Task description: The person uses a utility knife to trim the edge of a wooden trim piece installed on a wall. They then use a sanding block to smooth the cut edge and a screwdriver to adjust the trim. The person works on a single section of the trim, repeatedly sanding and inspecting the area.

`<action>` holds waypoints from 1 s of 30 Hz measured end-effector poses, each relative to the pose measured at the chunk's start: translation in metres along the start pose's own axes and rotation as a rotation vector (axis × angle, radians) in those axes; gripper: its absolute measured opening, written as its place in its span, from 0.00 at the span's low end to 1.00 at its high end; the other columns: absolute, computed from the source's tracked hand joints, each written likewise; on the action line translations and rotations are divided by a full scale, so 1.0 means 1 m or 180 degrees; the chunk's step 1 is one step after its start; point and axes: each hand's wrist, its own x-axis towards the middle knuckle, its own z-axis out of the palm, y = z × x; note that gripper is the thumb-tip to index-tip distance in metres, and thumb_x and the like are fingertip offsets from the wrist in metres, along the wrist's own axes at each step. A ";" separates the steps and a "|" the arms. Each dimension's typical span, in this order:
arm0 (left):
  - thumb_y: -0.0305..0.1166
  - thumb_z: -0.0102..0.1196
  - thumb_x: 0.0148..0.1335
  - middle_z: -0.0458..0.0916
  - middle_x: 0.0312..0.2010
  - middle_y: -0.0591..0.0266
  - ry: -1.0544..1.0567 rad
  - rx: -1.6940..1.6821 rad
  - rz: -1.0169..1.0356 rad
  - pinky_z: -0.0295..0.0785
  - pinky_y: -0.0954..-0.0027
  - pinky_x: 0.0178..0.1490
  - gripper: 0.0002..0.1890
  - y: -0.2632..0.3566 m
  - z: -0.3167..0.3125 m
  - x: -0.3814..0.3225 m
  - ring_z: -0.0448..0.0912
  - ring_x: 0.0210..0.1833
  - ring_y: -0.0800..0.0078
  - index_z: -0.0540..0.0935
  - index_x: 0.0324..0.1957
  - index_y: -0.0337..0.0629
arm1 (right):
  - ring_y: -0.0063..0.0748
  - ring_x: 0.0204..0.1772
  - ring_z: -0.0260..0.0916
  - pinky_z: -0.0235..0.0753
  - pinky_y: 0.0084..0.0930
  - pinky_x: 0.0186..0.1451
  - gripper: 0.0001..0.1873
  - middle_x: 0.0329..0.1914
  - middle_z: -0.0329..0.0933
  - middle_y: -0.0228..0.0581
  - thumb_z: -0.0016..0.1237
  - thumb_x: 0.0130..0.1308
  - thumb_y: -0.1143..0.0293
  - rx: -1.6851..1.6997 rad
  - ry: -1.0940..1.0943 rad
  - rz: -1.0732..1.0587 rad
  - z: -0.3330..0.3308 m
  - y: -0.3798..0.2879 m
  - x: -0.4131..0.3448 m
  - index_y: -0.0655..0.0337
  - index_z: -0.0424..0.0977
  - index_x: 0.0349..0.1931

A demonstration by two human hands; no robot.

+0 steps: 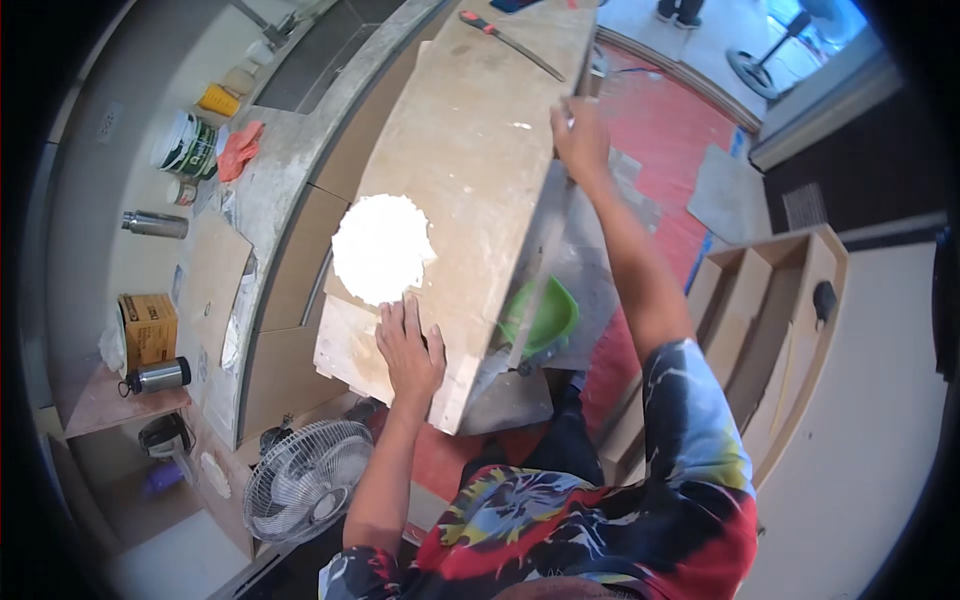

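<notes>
A long wooden board (465,157) spans the work area before me. On it lies a round white piece (381,249) with a ragged rim, its surface washed out by bright light. My left hand (411,352) lies palm down on the board, fingertips against the near rim of that piece. My right hand (581,139) is curled at the board's right edge, farther away. A small white spot shows at its fingers; whether it grips anything is unclear. Beyond it, a file (521,49) with a red and black handle lies on the board.
Below the board's right side sits a green plastic basin (551,315). A fan (309,480) stands at lower left. The left counter (292,161) bears tubs, a metal bottle (155,224) and a red cloth (240,150). A wooden shelf unit (757,300) is on the right. Another person's legs (681,11) appear at the top.
</notes>
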 end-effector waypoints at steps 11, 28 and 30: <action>0.40 0.51 0.64 0.61 0.68 0.43 -0.0239 -0.0075 -0.0233 0.43 0.40 0.74 0.35 0.003 -0.005 0.008 0.50 0.76 0.43 0.62 0.69 0.34 | 0.52 0.48 0.72 0.68 0.51 0.51 0.11 0.38 0.76 0.50 0.54 0.62 0.65 -0.1047 -0.0190 -0.0035 0.053 0.011 0.044 0.65 0.79 0.37; 0.38 0.50 0.69 0.62 0.68 0.38 0.0868 -0.0697 0.0411 0.51 0.50 0.74 0.25 -0.030 0.006 0.001 0.57 0.73 0.45 0.71 0.62 0.30 | 0.28 0.33 0.77 0.76 0.26 0.37 0.20 0.28 0.75 0.32 0.38 0.78 0.56 0.1475 0.2325 0.1751 -0.446 -0.253 -0.392 0.67 0.73 0.45; 0.35 0.52 0.68 0.65 0.66 0.39 0.1137 -0.1481 0.0558 0.52 0.54 0.74 0.23 -0.030 0.019 -0.003 0.59 0.71 0.46 0.73 0.59 0.29 | 0.41 0.40 0.77 0.77 0.35 0.46 0.23 0.35 0.77 0.43 0.39 0.76 0.53 0.0165 0.1568 0.2745 -0.440 -0.234 -0.520 0.69 0.72 0.49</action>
